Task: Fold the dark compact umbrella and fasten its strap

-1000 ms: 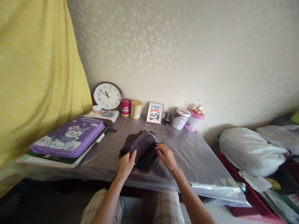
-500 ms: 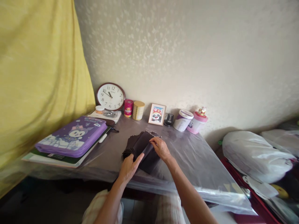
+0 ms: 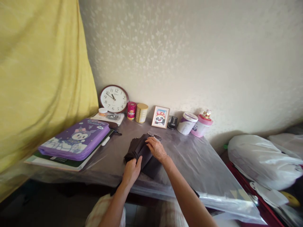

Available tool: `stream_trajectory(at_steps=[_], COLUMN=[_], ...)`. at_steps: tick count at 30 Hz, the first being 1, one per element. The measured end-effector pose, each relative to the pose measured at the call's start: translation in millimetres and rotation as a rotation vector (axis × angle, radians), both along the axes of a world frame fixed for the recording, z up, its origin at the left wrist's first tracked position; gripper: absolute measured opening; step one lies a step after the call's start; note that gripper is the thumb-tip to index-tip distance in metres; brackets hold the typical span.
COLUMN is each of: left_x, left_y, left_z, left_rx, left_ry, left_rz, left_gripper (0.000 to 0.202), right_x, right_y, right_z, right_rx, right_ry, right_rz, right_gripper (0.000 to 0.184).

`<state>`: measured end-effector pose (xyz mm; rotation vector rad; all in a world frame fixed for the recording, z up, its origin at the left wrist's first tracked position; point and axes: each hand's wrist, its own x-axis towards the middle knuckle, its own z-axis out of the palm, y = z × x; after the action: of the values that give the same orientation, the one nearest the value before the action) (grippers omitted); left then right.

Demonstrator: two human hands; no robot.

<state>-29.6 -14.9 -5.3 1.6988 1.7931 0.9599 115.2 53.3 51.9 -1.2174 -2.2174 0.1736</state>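
Observation:
A black folding umbrella (image 3: 137, 147) lies collapsed on the table, its canopy gathered in loose pleats with small rib tips along the far edge. My left hand (image 3: 132, 170) is closed around its near end, the thumb pressed over the folds. Across the upper right of the canopy, my right hand (image 3: 156, 148) has its bent fingers on a pleat near the rib tips. A loose dark panel of the fabric spreads below the right hand. The umbrella's handle is not visible.
A purple zip case (image 3: 77, 138) rests on books at the left. Along the wall stand a clock (image 3: 114, 99), a magenta can (image 3: 131, 110), a yellow tin (image 3: 141, 113), a picture frame (image 3: 160, 116) and tubs (image 3: 187, 123). Plastic sheeting (image 3: 189, 164) covers the table. White bags (image 3: 262, 159) sit at right.
My right hand has shifted left and slightly up over the pleats. The left thumb has closed in against the umbrella. The view has moved slightly.

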Motion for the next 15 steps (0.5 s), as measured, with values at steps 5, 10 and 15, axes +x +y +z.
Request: stream_trajectory(at_steps=[5,10,15], left_x=[-1,-2,-3], left_y=[-1,-4,-8], left_z=[3.5,6.1,9.6], left_rx=[-0.002,0.03,0.058], left_ry=[-0.105,-0.2,-0.308], left_rz=[0.039,0.065,0.055], left_gripper=[0.048,0.047,0.047], right_x=[31,79,98], right_y=[-11,-22,-28], right_z=[-0.6,-9.9,-27.3], right_rx=[-0.033,-0.179,-0.253], right_ry=[0.17,0.165,0.203], right_rz=[-0.141,-0.343,-0.368], right_gripper=[0.023,0.019,0.018])
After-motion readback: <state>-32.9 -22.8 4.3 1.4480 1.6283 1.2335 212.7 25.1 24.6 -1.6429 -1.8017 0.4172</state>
